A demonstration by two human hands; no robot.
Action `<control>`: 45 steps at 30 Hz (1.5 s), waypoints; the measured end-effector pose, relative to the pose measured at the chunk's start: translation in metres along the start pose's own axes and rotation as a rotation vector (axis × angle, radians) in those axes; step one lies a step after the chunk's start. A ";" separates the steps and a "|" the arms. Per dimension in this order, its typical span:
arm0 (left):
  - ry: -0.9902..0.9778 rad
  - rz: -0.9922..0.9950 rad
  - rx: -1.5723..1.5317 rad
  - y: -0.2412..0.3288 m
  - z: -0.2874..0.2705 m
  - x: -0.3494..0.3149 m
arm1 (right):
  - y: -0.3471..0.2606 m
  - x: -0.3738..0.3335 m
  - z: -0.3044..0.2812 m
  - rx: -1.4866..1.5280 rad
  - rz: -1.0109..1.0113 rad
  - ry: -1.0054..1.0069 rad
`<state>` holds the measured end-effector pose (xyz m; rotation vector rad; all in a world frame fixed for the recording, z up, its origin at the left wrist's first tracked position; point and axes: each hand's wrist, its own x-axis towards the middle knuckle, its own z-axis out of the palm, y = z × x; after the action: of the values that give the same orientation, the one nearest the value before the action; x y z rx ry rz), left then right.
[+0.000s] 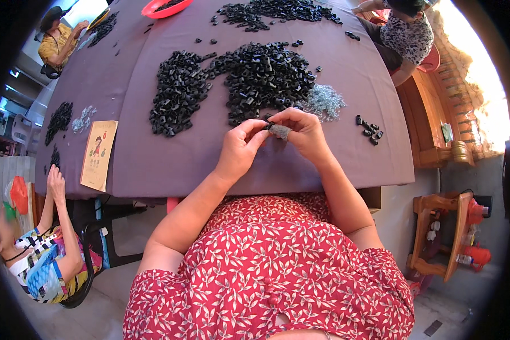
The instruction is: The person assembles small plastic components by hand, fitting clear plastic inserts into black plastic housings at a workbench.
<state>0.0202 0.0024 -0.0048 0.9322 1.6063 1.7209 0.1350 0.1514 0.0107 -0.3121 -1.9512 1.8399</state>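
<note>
Just in front of the heaped parts, my left hand and my right hand meet with fingertips pinched together. Between them is a small black plastic piece, mostly hidden by the fingers. A grey wrapping covers a digit of my right hand. Directly beyond my hands lies a large pile of small black plastic pieces. A second black pile spreads to its left. Small silvery pieces form a heap beyond my right hand, and several black pieces lie apart on the right.
A brown cloth covers the table. An orange-covered booklet lies left, near a person's hands. Other people sit at the far left and far right. A red bowl stands at the back; a wooden rack is right.
</note>
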 end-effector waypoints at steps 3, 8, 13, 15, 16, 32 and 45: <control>0.014 0.001 0.017 0.001 0.000 0.001 | -0.003 0.000 0.001 -0.099 0.007 -0.008; 0.018 -0.033 -0.052 0.004 -0.002 0.001 | -0.004 -0.001 0.008 -0.147 -0.068 -0.037; 0.049 -0.080 -0.083 0.009 -0.002 -0.002 | -0.012 -0.004 0.015 -0.242 -0.166 -0.023; 0.039 -0.076 -0.096 0.010 -0.002 -0.001 | -0.009 -0.003 0.015 -0.259 -0.196 -0.021; 0.028 -0.077 -0.109 0.011 -0.003 -0.001 | -0.007 -0.002 0.014 -0.275 -0.195 -0.038; 0.045 -0.138 -0.568 0.000 -0.019 0.009 | -0.011 0.017 0.047 -0.762 -0.534 0.054; -0.023 -0.198 -0.309 0.002 -0.019 0.011 | 0.002 0.017 0.041 -0.783 -0.597 0.050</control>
<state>-0.0016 0.0006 -0.0025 0.6199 1.3200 1.7468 0.1007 0.1231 0.0110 0.0117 -2.3173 0.6583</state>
